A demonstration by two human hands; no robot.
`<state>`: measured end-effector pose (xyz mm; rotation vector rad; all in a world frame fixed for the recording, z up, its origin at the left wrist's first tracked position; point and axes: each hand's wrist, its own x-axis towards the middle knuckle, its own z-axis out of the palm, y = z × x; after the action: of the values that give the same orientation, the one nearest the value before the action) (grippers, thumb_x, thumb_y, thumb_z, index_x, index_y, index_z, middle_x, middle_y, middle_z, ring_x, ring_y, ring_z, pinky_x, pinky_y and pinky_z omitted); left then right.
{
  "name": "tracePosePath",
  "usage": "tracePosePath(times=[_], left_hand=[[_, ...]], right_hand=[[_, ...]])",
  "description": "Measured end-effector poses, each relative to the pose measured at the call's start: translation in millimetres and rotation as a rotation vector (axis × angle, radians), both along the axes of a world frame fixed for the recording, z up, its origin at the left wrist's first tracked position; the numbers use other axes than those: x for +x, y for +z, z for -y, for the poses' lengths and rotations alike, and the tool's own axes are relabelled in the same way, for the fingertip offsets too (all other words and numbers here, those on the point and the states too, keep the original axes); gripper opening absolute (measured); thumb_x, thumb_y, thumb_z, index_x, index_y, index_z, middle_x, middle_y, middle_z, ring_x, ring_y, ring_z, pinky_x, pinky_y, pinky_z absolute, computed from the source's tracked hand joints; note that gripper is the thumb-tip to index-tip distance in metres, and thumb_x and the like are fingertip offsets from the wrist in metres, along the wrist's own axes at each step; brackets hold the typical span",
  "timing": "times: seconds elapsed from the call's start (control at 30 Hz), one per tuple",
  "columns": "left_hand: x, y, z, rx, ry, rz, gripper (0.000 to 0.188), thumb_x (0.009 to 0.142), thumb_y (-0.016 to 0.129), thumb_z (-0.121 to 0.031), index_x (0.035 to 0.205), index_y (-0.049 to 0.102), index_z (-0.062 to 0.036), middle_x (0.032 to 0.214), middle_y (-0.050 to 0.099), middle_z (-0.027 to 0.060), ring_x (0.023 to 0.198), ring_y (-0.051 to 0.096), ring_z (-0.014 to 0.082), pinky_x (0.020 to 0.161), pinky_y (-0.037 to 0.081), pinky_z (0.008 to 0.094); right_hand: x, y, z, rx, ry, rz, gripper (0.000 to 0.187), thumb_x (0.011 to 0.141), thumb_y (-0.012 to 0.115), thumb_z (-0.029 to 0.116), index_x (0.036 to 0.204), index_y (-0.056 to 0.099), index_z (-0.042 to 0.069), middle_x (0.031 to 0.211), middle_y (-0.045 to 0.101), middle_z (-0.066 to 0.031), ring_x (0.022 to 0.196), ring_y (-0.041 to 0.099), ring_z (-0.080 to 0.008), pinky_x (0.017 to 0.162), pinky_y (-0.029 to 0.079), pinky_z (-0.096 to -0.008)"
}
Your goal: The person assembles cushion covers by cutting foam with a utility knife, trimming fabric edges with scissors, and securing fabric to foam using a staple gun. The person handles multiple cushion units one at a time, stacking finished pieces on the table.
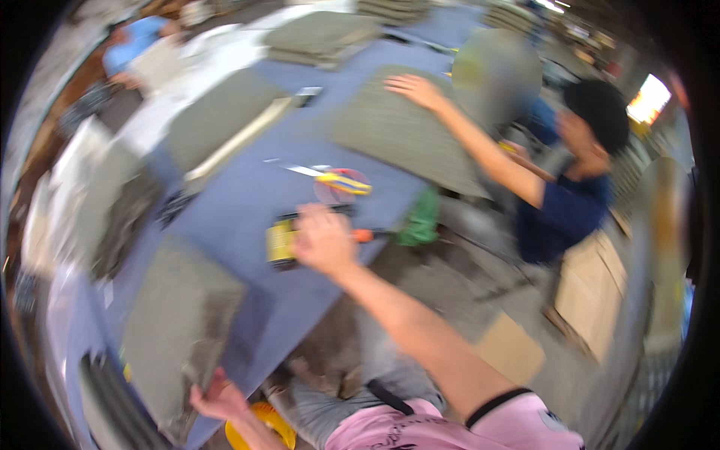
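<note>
Left hand: grasps grey pad.
Pad: seems soft; hold by edges.
Right hand: on yellow tool; blurred, cannot tell grip.

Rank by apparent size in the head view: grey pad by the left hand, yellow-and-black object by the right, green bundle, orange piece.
1. Grey pad
2. Green bundle and yellow-and-black object: similar, and the right hand may hide part, so unranked.
3. Orange piece
</note>
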<state>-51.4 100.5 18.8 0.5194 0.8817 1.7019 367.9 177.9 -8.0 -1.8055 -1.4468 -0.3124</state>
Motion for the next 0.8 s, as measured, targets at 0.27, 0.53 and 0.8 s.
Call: tracePosePath(times=[0.27,0.53,0.8], left_hand=[[-27.3,78.9,-60.4,0.314,0.060,0.112,0.064,0.092,0.072,-0.033,0.150,0.058,-0.0117,0.148,0.066,0.0056,0.130,0.065,0.0254,0.098,0.058,0.0439],[-56.9,176.6,-407.7,0.464,-0.211,0.218,0.048,0.098,0.071,-0.025,0.142,0.063,-0.0082,0.143,0.069,0.0115,0.125,0.067,0.0307,0.108,0.054,0.0498],[-55.3,35.4,-581.7,0.068,-0.037,-0.185,0.062,0.112,0.061,-0.051,0.160,0.050,-0.0131,0.147,0.071,0.0162,0.124,0.075,0.0290,0.084,0.061,0.0344]], right_hand=[[-10.1,6.2,-3.1,-0.010,0.020,0.166,0.034,0.091,0.072,0.028,0.116,0.075,0.005,0.142,0.071,-0.0142,0.135,0.062,-0.0366,0.104,0.051,-0.0514],[-6.8,8.1,-3.9,-0.034,0.000,0.210,0.033,0.090,0.072,0.029,0.114,0.075,0.006,0.141,0.072,-0.0129,0.133,0.064,-0.0356,0.102,0.052,-0.0495],[1.2,13.6,-2.3,-0.067,0.000,0.166,0.033,0.088,0.072,0.031,0.112,0.074,0.009,0.142,0.071,-0.0115,0.135,0.063,-0.0336,0.098,0.054,-0.0499]])
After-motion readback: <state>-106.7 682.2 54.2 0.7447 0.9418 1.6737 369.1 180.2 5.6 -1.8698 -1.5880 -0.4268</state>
